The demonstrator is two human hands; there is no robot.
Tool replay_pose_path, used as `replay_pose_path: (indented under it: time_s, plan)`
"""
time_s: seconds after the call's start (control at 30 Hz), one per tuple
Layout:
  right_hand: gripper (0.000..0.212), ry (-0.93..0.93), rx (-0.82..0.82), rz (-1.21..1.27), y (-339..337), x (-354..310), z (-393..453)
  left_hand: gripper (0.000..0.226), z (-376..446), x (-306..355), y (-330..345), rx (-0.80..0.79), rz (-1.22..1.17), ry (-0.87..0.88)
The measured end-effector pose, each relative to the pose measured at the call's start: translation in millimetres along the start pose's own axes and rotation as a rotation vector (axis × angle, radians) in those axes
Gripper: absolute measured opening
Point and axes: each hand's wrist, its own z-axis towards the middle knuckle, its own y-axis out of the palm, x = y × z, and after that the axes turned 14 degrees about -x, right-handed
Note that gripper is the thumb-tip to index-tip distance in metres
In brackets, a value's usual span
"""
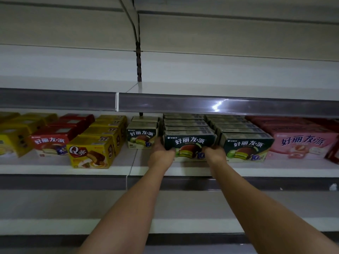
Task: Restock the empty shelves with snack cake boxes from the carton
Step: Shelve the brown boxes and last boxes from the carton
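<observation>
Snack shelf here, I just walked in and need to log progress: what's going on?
A person is stocking the middle shelf. Both hands hold the front dark green snack cake box, the left hand at its left end, the right hand at its lower right. The box stands at the head of a row of the same boxes. Yellow, red and pink boxes fill neighbouring rows; the shelf above shows nothing on it.

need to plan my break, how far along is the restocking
Done: the middle shelf holds rows of snack cake boxes. In hand: left hand and right hand hold the front dark green box of its row. Left: the upper shelf shows no boxes. Carton out of view.
</observation>
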Motion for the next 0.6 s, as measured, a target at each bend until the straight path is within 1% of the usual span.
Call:
replay_pose_path:
  time_s: [0.1,0.17,0.23,0.33,0.43,0.53,0.6]
  plan:
    - [0.025,0.040,0.081,-0.119,1,6,-5,0.032,-2,-3,-18,0.153,-0.065,0.003]
    - [0.016,0.060,0.065,-0.189,13,11,-8,0.031,-3,-6,-35,0.262,-0.037,0.018]
    - [0.014,0.052,0.016,-0.237,33,13,-11,0.032,-6,-9,-51,0.347,-0.004,0.043]
    - [0.011,0.012,-0.052,-0.286,69,9,-19,0.034,-12,-12,-73,0.430,0.100,0.158]
    - [0.016,-0.029,-0.191,-0.323,103,3,-27,0.036,-21,-11,-92,0.508,0.265,0.232]
    - [0.019,-0.016,-0.286,-0.303,132,-6,-35,0.036,-31,-8,-119,0.642,0.383,0.245]
    - [0.018,-0.005,-0.311,-0.284,148,-11,-37,0.042,-34,-12,-141,0.745,0.387,0.154]
